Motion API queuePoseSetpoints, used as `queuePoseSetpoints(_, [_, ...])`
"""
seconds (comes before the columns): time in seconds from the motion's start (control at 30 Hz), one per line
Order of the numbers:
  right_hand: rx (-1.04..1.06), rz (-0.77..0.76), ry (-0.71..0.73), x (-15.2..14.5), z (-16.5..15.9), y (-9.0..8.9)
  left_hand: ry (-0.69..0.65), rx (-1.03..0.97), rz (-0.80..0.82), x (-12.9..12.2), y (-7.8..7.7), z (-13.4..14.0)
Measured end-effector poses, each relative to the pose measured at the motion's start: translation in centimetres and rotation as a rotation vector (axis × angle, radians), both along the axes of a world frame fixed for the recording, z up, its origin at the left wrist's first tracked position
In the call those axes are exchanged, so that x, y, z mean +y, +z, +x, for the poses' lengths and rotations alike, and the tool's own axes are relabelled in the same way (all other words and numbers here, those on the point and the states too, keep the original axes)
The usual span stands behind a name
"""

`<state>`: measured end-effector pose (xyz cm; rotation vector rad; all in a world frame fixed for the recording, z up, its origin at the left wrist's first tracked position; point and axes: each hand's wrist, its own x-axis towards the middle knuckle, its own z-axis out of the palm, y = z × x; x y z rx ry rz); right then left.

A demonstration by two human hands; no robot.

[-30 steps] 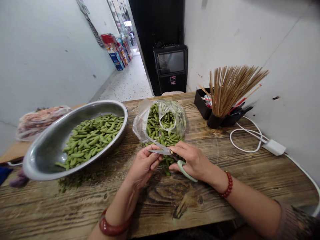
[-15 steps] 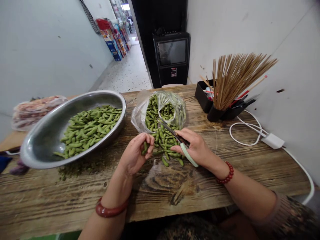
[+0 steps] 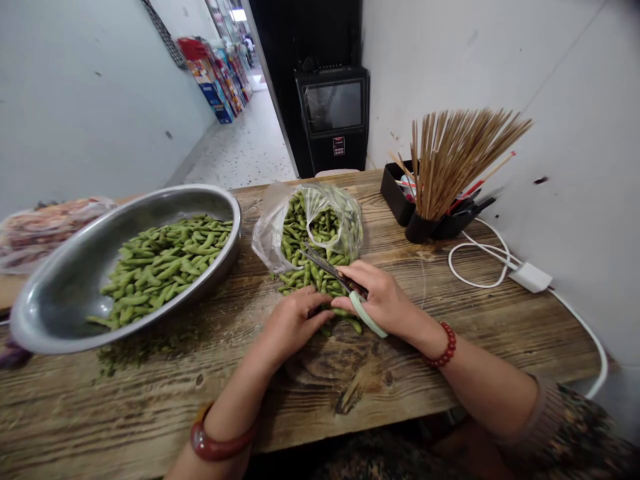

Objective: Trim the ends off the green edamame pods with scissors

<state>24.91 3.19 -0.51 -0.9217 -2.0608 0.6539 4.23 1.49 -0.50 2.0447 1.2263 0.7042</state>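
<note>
The right hand (image 3: 383, 299) has its fingers clamped on green-handled scissors (image 3: 361, 309) above loose edamame pods (image 3: 315, 276). The left hand (image 3: 291, 325) touches the pods; whether its fingers grip any is unclear.

This place seems a small eatery or a food shop, though I cannot tell exactly which. On the worn wooden tabletop (image 3: 125, 413) stand a large metal basin (image 3: 55, 307) with many green soybean pods (image 3: 170, 263) and a black holder (image 3: 420, 229) full of thin sticks (image 3: 450, 167). Behind, colourful boxes (image 3: 213, 80) line a passage with speckled floor (image 3: 240, 147).
</note>
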Motion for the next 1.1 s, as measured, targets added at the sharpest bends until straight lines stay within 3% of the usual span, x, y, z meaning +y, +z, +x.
queuePoseSetpoints(0.17, [-0.012, -0.009, -0.006, 0.0, 0.0, 0.0, 0.026, -0.04, -0.025, 0.1, -0.1, -0.1])
queuePoseSetpoints(0.27, [-0.001, 0.011, -0.013, 0.1, 0.1, 0.1, 0.124, -0.12, -0.045, 0.2, 0.7, -0.4])
queuePoseSetpoints(0.47, [0.035, 0.034, -0.009, 0.2, 0.1, 0.0, 0.366, -0.584, -0.358, -0.2, 2.1, -0.5])
queuePoseSetpoints(0.6, [-0.008, 0.01, 0.012, 0.1, 0.0, -0.1, 0.339, -0.7, -0.473, -0.6, 2.3, -0.2])
queuePoseSetpoints(1.1, [-0.1, -0.022, 0.069, -0.2, -0.1, -0.1, 0.288, -0.723, -0.45, -0.5, 2.3, 0.0])
